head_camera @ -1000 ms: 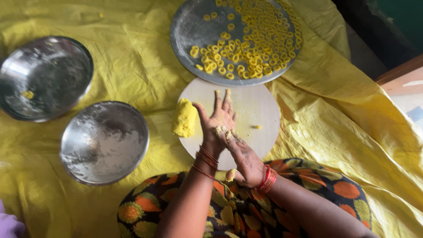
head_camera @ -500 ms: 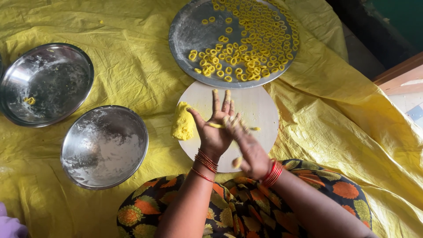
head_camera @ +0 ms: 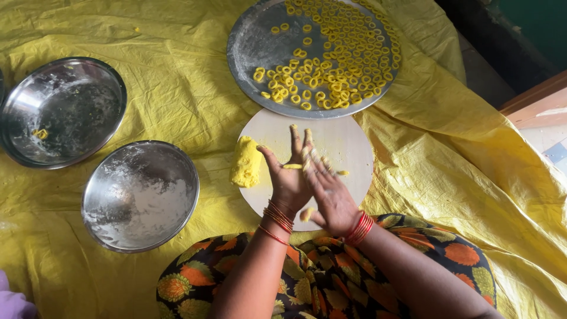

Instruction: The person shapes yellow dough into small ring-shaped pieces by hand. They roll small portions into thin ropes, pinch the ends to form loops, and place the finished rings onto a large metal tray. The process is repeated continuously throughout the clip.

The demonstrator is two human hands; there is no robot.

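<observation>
Between flat palms, thin dough strand

I see both hands, the left hand and right hand, pressed together over the round white board, taking up its middle. To their left a lump of yellow dough sits on the board's edge, blocking that side. The board's right part lies bare and open. Straight ahead the big steel tray touches the board's far rim; its right half is crowded with small yellow rings, its left part bare. On the left, two steel bowls stand close together, with a strip of yellow sheet free between them and the tray
</observation>
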